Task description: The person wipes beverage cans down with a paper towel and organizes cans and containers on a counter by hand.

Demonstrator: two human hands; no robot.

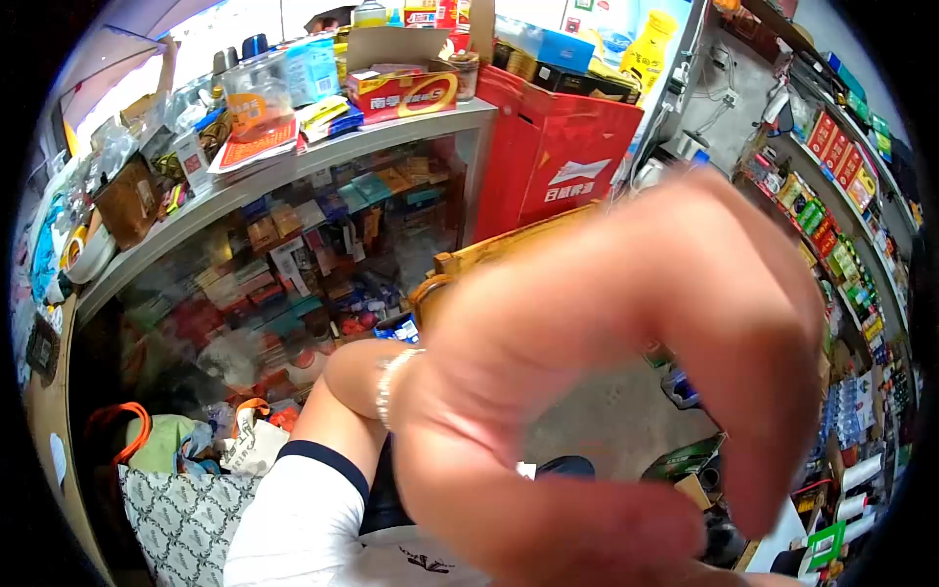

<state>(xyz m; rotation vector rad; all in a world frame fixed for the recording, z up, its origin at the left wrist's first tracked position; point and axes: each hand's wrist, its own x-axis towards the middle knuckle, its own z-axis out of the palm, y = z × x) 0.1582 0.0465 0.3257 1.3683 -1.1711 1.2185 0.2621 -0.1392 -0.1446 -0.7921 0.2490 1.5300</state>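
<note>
My left hand [606,284] fills the middle and right of the head view, very close to the camera and blurred. Its thumb points right along the bottom, and the fingers arch over the top and curl down. A gap shows between the thumb and fingers, with nothing visible in it. Around the wrist sits a beaded bracelet [384,389]. The bent arm leads back to a white sleeve [303,499] with a dark band. Apart from a sliver of skin at the bottom edge that I cannot assign, nothing of my right hand shows.
A glass display counter [411,132] stands ahead, with boxes inside and goods on top. Beside it is a red carton [558,147]. Stocked shelves [841,235] line the right. A wooden chair [518,240] is partly hidden. Bags sit in a patterned box [181,519] at lower left.
</note>
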